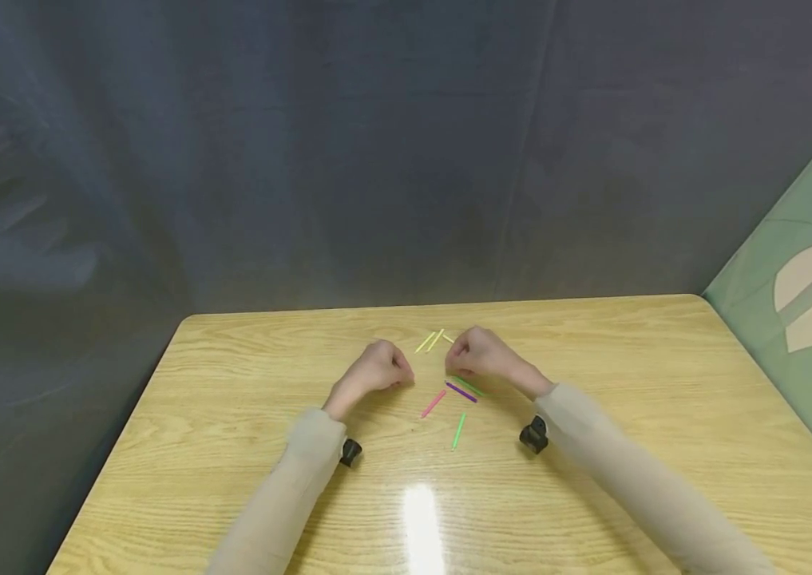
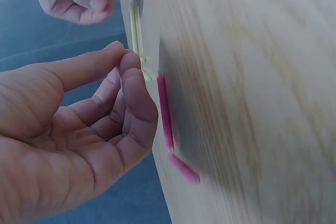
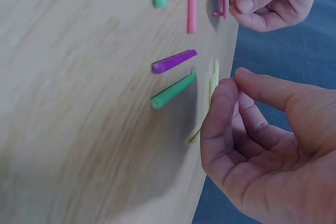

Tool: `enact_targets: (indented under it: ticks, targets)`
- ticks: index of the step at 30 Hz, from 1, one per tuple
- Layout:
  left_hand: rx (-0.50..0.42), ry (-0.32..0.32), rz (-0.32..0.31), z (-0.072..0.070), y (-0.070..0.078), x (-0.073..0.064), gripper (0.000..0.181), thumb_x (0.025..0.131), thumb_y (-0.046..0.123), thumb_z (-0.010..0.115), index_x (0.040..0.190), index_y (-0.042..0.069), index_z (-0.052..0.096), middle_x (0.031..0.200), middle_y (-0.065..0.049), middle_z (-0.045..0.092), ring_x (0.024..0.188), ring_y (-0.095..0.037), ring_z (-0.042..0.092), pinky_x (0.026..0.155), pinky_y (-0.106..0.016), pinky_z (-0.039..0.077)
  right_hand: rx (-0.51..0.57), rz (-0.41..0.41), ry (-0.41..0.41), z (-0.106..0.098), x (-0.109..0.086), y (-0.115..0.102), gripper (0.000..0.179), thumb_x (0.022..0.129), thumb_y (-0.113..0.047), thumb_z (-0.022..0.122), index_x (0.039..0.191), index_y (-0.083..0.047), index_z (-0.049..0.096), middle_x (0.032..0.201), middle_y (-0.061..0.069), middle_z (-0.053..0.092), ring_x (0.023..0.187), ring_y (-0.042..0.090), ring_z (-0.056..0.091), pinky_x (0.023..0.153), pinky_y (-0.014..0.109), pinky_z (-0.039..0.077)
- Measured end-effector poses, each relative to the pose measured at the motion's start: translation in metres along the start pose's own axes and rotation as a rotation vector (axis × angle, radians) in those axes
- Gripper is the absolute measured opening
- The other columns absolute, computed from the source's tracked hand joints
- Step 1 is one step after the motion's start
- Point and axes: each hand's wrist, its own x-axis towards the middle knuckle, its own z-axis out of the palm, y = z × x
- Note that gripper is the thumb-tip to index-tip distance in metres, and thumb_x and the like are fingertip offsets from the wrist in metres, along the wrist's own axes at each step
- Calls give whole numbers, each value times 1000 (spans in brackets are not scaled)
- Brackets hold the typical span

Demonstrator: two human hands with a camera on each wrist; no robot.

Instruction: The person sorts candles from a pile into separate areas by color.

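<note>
Left grip (image 1: 374,369): closed, thumb and fingertips brought together, fingers curled; no stick visible in the pinch. Right grip (image 1: 486,354): the same, tips meeting, no stick visible in it. Both face each other over the wooden bench (image 1: 247,431), apart, with a gap between.

Two crimson sticks, the longer-looking one (image 2: 165,111) and the shorter-looking one (image 2: 184,168), lie on the bench beneath the left grip, set at an angle, ends meeting or nearly so. Head view: the left grip hides them.

Three yellow sticks (image 1: 435,340) lie beyond the gap between the grips, nearer the right; the third is partly covered by the right grip's fingers.

First green stick (image 1: 468,386): just on the wearer's side of the right grip. Purple stick (image 1: 461,391): alongside it, slightly farther from that grip, roughly parallel.

Pink stick (image 1: 433,403): between the two grips, toward the wearer, slanted. Second green stick (image 1: 458,431): farthest from both grips, also on the wearer's side.
</note>
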Motion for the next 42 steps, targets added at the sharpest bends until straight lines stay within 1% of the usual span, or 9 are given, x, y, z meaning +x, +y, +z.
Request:
enact_targets:
  ticks: [6,14,18,23,26,29,33,37,42]
  targets:
    - [40,-26,31,11,8,3,7,85,1,70,78,0,72,68,-11,65,50,-9,47,48,-21,40,-8,-25,13,-2,-3,3,9,85,-1,65,80,2,71,62,7,63,52,12,52,52,23,43]
    - [45,-46,34,24,14,3,10,80,3,76,72,1,70,61,0,61,49,-7,47,47,-19,38,-73,-29,25,-3,-6,7,16,81,1,62,66,-1,67,53,4,56,46,8,40,56,24,38]
    - [47,-47,29,26,16,2,12,79,3,76,69,1,69,60,1,60,50,-7,46,48,-19,38,-73,-5,26,-4,-10,11,14,82,1,62,70,-1,69,56,3,58,48,8,44,56,24,41]
    - [71,-60,40,29,18,1,17,78,1,75,62,2,68,52,4,52,47,-6,40,46,-19,32,-54,16,14,-6,-14,13,12,84,1,63,76,0,71,59,4,61,51,10,47,59,26,44]
    - [98,-60,54,32,19,0,18,77,2,76,61,2,69,52,4,54,47,-6,39,46,-19,31,-46,19,7,-5,-16,15,13,84,-1,63,75,-1,72,58,4,60,50,10,47,63,28,45]
    - [112,-59,54,34,19,0,18,77,2,77,61,2,69,57,1,61,48,-6,42,48,-19,34,-36,31,5,-3,-18,18,12,84,-2,65,75,-2,72,59,4,61,50,11,48,60,27,44]
    - [142,-51,42,38,19,-1,20,77,4,78,60,4,68,58,2,62,49,-7,46,48,-19,36,-34,27,15,1,-20,21,8,83,-1,67,77,-1,72,62,4,63,53,12,52,55,25,45]
    - [186,-34,36,42,18,-2,22,78,6,78,58,6,67,57,6,61,49,-7,45,47,-19,35,-44,9,31,5,-21,23,6,82,0,69,77,-1,73,63,3,64,51,10,50,53,24,44]
    - [195,-32,32,43,19,-4,23,78,3,76,57,4,69,57,2,63,47,-8,42,45,-20,32,-53,16,43,8,-21,23,6,81,0,70,76,-2,73,63,2,63,48,8,47,50,23,41]
